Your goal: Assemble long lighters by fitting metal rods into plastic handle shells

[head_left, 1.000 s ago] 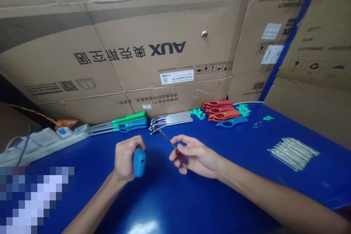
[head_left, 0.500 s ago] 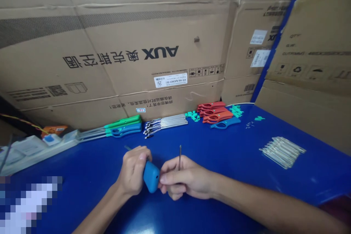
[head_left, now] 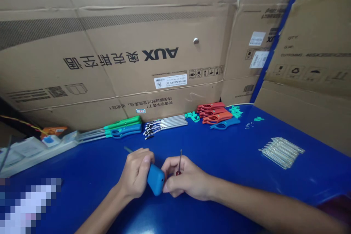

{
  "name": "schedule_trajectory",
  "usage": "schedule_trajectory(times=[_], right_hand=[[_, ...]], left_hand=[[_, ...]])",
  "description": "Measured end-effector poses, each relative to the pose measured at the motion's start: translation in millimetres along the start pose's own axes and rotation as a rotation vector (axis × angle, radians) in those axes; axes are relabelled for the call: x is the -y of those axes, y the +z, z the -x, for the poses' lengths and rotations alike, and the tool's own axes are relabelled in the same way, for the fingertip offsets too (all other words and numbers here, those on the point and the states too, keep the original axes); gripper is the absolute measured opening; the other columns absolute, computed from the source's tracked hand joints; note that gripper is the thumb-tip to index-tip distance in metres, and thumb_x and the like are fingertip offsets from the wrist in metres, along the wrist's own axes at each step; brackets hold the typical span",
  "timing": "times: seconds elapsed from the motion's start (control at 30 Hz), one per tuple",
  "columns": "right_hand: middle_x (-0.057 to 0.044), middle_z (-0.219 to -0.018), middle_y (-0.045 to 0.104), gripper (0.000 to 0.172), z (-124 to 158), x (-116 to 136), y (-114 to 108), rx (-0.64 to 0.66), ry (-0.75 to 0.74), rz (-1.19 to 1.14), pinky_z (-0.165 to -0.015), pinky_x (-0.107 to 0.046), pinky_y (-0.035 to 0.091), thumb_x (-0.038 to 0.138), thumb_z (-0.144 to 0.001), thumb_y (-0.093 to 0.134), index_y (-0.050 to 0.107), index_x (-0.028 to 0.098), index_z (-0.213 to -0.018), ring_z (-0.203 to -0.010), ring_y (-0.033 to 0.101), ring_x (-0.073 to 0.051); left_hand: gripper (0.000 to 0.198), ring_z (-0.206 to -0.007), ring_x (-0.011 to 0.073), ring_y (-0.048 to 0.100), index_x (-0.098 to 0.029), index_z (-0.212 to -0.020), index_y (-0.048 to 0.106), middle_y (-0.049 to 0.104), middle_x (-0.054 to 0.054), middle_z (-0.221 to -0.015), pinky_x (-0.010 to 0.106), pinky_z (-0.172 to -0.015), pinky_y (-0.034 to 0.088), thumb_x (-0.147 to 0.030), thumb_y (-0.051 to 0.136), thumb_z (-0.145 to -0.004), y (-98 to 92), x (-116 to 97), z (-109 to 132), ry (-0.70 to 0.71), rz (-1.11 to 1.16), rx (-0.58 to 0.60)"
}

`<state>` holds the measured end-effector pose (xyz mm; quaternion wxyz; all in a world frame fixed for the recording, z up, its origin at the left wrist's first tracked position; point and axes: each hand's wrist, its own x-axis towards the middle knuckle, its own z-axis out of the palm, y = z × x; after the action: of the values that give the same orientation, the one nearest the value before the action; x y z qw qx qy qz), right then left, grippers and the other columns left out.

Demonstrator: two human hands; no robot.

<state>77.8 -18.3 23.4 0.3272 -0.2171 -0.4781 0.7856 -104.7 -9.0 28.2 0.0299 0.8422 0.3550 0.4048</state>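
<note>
From the head camera, the person's left hand (head_left: 135, 172) had its grip closed around a blue utility-lighter handle (head_left: 155, 180), with a thin metal rod (head_left: 127, 149) poking out past the knuckles. The right hand (head_left: 186, 178) held a small red-handled screwdriver (head_left: 179, 164) in a closed pinch, its shaft pointing up and its tip touching nothing, the fingers (head_left: 170, 179) just beside the blue handle's blunt end. Both hands were over the blue tabletop (head_left: 219, 161). Further back lay green-and-blue lighters (head_left: 123, 128), a row of metal tubes with wire ends (head_left: 164, 124), red handles (head_left: 214, 112) and teal clips (head_left: 234, 111); a bundle of clear rods (head_left: 281, 152) sat off to the right, and a power strip (head_left: 41, 147) at left — all before a cardboard AUX carton (head_left: 159, 55).
</note>
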Motion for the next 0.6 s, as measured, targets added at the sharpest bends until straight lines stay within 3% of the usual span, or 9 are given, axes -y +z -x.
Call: schedule_trajectory(times=[0.1,0.2,0.37,0.47,0.6], right_hand=[[0.004,-0.057,0.055,0.016,2.2,-1.3,3.1,-0.068,-0.227,0.212,-0.046,-0.018,0.033,0.014,-0.058,0.07,0.057,0.014,-0.066,-0.048,0.044,-0.005],[0.005,-0.057,0.052,0.011,4.5,-4.3,6.6,-0.168,-0.501,0.398,-0.043,-0.017,0.03,0.012,-0.061,0.065,0.055,0.015,-0.064,-0.046,0.038,-0.004],[0.002,-0.061,0.052,0.012,4.6,-9.0,2.3,-0.354,-0.97,0.825,-0.047,-0.018,0.034,0.01,-0.061,0.058,0.049,0.018,-0.064,-0.049,0.042,-0.006],[0.001,-0.062,0.052,0.011,2.1,-8.6,-7.0,-0.381,-1.058,1.045,-0.048,-0.02,0.034,0.011,-0.065,0.054,0.048,0.019,-0.066,-0.051,0.045,-0.008],[0.002,-0.062,0.047,0.012,-4.7,-5.1,-22.2,-0.475,-1.058,1.108,-0.048,-0.02,0.033,0.011,-0.068,0.052,0.044,0.02,-0.067,-0.05,0.042,-0.008]], left_hand=[[0.04,-0.048,0.0109,0.04,-0.018,-0.059,0.04,0.042,-0.002,-0.051,0.026,-0.055,0.031,-0.019,0.025,-0.096,-1.0,0.6,0.1,-0.012,-0.007,-0.001],[0.043,-0.048,0.0105,0.042,-0.018,-0.057,0.04,0.043,-0.002,-0.051,0.025,-0.055,0.032,-0.02,0.024,-0.097,-0.7,0.7,-0.2,-0.061,-0.019,0.005],[0.051,-0.042,0.0107,0.039,-0.018,-0.052,0.038,0.04,-0.002,-0.046,0.026,-0.048,0.028,-0.035,0.024,-0.098,-1.3,-4.5,-3.2,-0.29,-0.108,0.077],[0.051,-0.046,0.0119,0.04,-0.019,-0.057,0.038,0.041,-0.002,-0.049,0.026,-0.049,0.028,-0.046,0.026,-0.098,-7.1,-9.1,-7.2,-0.394,-0.107,0.202],[0.029,-0.07,0.0153,0.054,-0.02,-0.095,0.048,0.057,0.0,-0.081,0.026,-0.065,0.041,-0.047,0.039,-0.095,-15.3,-10.0,-9.4,-0.298,0.002,0.352]])
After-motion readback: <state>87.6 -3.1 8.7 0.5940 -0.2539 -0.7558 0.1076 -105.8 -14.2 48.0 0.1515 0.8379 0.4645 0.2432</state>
